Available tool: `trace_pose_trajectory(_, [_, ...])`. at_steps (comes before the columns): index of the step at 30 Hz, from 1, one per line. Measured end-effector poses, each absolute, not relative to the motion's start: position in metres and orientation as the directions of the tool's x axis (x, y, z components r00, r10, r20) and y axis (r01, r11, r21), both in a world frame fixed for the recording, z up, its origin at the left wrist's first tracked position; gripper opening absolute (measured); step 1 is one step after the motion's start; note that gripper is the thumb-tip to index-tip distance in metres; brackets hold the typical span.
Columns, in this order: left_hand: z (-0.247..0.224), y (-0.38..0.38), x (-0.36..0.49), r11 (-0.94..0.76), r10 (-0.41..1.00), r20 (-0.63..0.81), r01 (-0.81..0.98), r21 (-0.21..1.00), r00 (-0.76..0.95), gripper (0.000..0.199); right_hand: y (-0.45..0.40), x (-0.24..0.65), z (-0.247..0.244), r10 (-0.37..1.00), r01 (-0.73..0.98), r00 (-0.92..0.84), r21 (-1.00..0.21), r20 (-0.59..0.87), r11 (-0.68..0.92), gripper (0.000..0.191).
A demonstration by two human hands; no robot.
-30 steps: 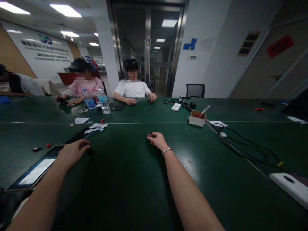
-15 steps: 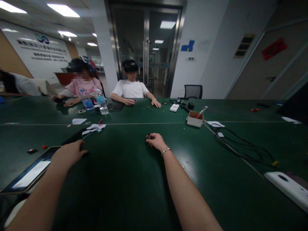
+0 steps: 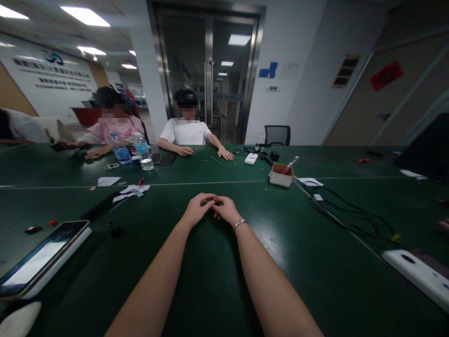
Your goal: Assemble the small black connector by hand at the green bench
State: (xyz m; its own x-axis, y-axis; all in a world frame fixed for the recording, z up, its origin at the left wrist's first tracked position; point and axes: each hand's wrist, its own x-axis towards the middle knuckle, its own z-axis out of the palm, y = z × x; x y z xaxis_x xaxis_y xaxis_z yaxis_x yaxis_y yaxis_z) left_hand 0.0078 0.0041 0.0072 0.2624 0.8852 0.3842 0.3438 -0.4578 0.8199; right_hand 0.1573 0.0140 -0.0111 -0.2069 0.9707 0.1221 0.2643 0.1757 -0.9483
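Note:
Both of my hands meet over the green table [image 3: 210, 262], fingertips together. A small dark object [image 3: 214, 202], mostly covered by fingers, is between them; its kind cannot be made out. My right hand [image 3: 227, 209], with a silver bracelet at the wrist, is closed on it in a pinch. My left hand [image 3: 197, 208] curls in from the other side, thumb and fingers closed at the same object. To the left of my hands lies a small black piece [image 3: 114, 229], apart from them.
A phone [image 3: 45, 257] rests on a white box at the left, near red and black bits [image 3: 33, 229]. Paper scraps [image 3: 131, 191] lie beyond. Farther right are a small carton [image 3: 280, 175], black cables [image 3: 347, 206] and a white device [image 3: 417, 269]. Co-workers sit opposite behind bottles [image 3: 143, 152].
My left hand has moved right, from beside the phone and the small black piece, to meet my right hand at the dark object. The right hand has stayed nearly in place.

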Motion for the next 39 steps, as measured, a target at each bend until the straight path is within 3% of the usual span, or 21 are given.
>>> trace_pose_trajectory(4, [-0.011,0.009,0.001,-0.377,0.923,0.334,0.270,0.886,0.191,0.024,0.022,0.161,-0.014,0.965,0.265,-0.254,-0.955,0.065,0.134,0.015])
trace_pose_trajectory(9, [-0.018,0.014,-0.009,-0.287,0.952,0.250,0.241,0.927,0.175,0.026,0.023,0.167,-0.010,0.958,0.017,-0.285,-0.999,-0.034,-0.030,0.020])
trace_pose_trajectory(14, [-0.020,0.017,-0.010,-0.297,0.952,0.267,0.249,0.922,0.149,0.026,0.023,0.171,-0.010,0.963,-0.132,-0.266,-0.989,-0.034,-0.071,0.018])
trace_pose_trajectory(24, [-0.021,0.016,-0.003,-0.196,0.976,0.179,0.139,0.971,0.126,0.035,0.018,0.177,-0.010,0.959,-0.245,-0.281,-0.969,0.034,-0.038,0.031])
trace_pose_trajectory(39, [-0.013,0.009,-0.001,-0.159,0.982,0.142,0.136,0.978,0.128,0.028,0.020,0.178,-0.012,0.958,-0.247,-0.283,-0.969,0.041,-0.031,0.022])
